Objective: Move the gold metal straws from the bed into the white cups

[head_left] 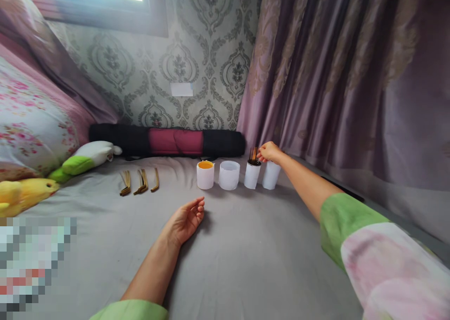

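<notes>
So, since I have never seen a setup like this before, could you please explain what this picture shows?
There is no machine here: these are a person's two bare hands, seen from a camera worn on the head, looking forward and down. On the grey cloth sheet stands a row of four white cylindrical containers. The leftmost is orange-yellow inside; thin brown sticks rise from the third. Farther left lie bent, slender brownish-gold pieces. The right hand is right beside the sticks, but whether it grips one is too small to tell. The left hand is loosely curled in front of the leftmost container, with nothing visible in it.
</notes>
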The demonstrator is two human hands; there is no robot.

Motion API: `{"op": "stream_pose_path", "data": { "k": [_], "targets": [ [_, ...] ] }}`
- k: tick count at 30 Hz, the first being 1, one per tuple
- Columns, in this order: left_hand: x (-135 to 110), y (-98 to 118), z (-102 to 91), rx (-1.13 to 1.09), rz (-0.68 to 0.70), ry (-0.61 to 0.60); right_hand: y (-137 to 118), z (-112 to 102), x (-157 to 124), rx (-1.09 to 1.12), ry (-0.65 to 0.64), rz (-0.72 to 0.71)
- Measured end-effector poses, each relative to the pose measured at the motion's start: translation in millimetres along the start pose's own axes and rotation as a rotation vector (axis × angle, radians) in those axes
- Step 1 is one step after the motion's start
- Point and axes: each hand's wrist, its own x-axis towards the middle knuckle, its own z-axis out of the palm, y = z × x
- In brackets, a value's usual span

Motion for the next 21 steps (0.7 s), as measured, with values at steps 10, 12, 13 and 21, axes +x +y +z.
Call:
{"op": "stream_pose_path", "data": {
  "k": [10,12,13,21],
  "targets": [
    [0.2,0.5,-0.1,-0.007,-0.005,0.0,-5.0,-0.9,-4.1,0.033,0.02,0.022],
    [0.4,0.6,-0.5,-0.011,-0.009,-0.004,-5.9,-1.5,-4.7,0.041,0.029,0.022],
    [0.5,0.7,-0.7,-0.011,-0.009,-0.005,-6.3,-1.8,-4.7,0.046,0.033,0.022],
    [5.1,0.8,-5.5,-0.013,-0.011,-0.018,-7.0,-6.1,-4.2,0.06,0.069,0.035]
  ]
}}
